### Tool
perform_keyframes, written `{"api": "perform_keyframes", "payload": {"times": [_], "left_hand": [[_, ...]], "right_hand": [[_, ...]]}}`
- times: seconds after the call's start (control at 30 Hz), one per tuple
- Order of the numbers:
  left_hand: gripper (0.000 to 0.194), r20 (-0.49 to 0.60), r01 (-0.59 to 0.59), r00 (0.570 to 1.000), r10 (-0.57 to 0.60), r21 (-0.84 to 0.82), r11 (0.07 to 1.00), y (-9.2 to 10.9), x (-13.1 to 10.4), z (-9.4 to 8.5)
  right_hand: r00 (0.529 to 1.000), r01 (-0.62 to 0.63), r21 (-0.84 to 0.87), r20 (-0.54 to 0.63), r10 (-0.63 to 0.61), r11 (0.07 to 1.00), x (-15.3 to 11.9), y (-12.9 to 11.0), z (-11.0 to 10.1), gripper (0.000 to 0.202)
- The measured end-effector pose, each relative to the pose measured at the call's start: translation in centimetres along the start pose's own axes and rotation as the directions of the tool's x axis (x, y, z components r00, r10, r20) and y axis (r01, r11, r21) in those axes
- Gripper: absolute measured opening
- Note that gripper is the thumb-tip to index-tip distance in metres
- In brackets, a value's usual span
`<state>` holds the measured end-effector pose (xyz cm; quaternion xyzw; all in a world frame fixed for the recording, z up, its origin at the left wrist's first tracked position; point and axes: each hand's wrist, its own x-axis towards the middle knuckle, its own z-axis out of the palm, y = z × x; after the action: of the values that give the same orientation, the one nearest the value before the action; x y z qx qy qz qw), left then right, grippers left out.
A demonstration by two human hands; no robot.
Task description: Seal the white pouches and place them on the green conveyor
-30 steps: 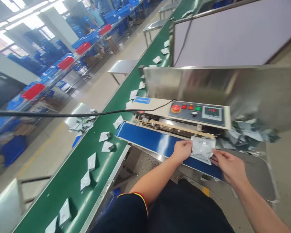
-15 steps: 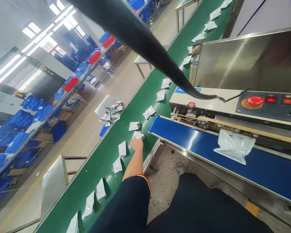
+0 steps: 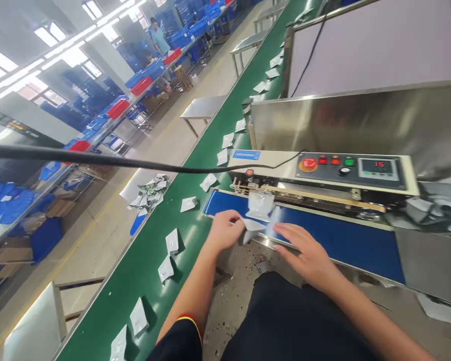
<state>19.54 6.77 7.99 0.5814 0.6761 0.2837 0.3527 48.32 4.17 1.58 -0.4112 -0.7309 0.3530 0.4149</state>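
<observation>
My left hand (image 3: 227, 230) is closed on one end of a small white pouch (image 3: 253, 226), held above the near edge of the blue belt (image 3: 334, 238). To the right of that pouch is my right hand (image 3: 300, 245), fingers apart and slightly blurred, holding nothing. A second white pouch (image 3: 260, 204) is on the blue belt with its upper edge at the sealing machine (image 3: 285, 168). Several more white pouches, such as this pouch (image 3: 172, 241), lie spaced along the green conveyor (image 3: 190, 233) on my left.
The machine's control panel (image 3: 351, 168) has a red stop button and a lit display. A black cable (image 3: 143, 163) crosses the view. A pile of pouches (image 3: 150, 193) sits beyond the green conveyor. Grey material (image 3: 436, 205) lies at the right end. A person (image 3: 158, 37) stands far off.
My left hand has lifted a pouch off the green conveyor and carried it right to the blue belt. My right hand has come into view. The view has swung right.
</observation>
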Motion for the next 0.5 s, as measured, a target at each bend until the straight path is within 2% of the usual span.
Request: {"api": "perform_keyframes", "payload": {"times": [0.07,0.1,0.17,0.2,0.23,0.27,0.33,0.4,0.47,0.5], "left_hand": [[0.022,0.183,0.005,0.983,0.019,-0.131,0.991,3.2,0.7,5.9],[0.028,0.257,0.033,0.966,0.023,-0.21,0.977,4.4,1.0,9.0],[0.044,0.375,0.131,0.927,0.025,-0.385,0.914,6.2,1.2,15.1],[0.052,0.425,0.183,0.905,0.036,-0.462,0.868,6.9,1.0,18.0],[0.059,0.465,0.22,0.884,0.057,-0.519,0.826,7.5,0.8,20.8],[0.063,0.489,0.234,0.868,0.084,-0.553,0.8,8.0,0.4,23.4],[0.063,0.492,0.182,0.86,0.136,-0.544,0.819,8.9,-0.4,27.9],[0.054,0.441,0.066,0.883,0.163,-0.459,0.886,9.8,-0.6,31.4],[0.049,0.363,0.008,0.923,0.129,-0.353,0.936,10.5,0.0,34.1],[0.049,0.328,0.016,0.94,0.091,-0.311,0.95,10.8,0.6,35.1]], "right_hand": [[0.996,0.069,-0.036,-0.059,-0.071,0.997,-0.3,0.3,-1.4,0.029],[0.994,0.039,-0.049,-0.102,-0.044,0.998,-1.1,0.8,-2.7,0.028],[0.962,-0.142,-0.044,-0.239,0.128,0.989,-3.5,2.4,-5.8,0.034],[0.909,-0.272,-0.016,-0.333,0.251,0.962,-4.9,3.4,-7.5,0.04],[0.826,-0.399,0.028,-0.423,0.372,0.917,-6.3,4.4,-9.1,0.048],[0.724,-0.506,0.084,-0.5,0.476,0.858,-7.6,5.4,-10.5,0.056],[0.535,-0.627,0.205,-0.588,0.606,0.752,-9.7,7.6,-12.9,0.069],[0.432,-0.651,0.328,-0.582,0.69,0.684,-11.1,9.8,-14.7,0.073],[0.37,-0.606,0.475,-0.541,0.755,0.637,-11.7,12.0,-16.0,0.072],[0.35,-0.564,0.544,-0.524,0.777,0.621,-11.8,13.0,-16.5,0.07]]}}
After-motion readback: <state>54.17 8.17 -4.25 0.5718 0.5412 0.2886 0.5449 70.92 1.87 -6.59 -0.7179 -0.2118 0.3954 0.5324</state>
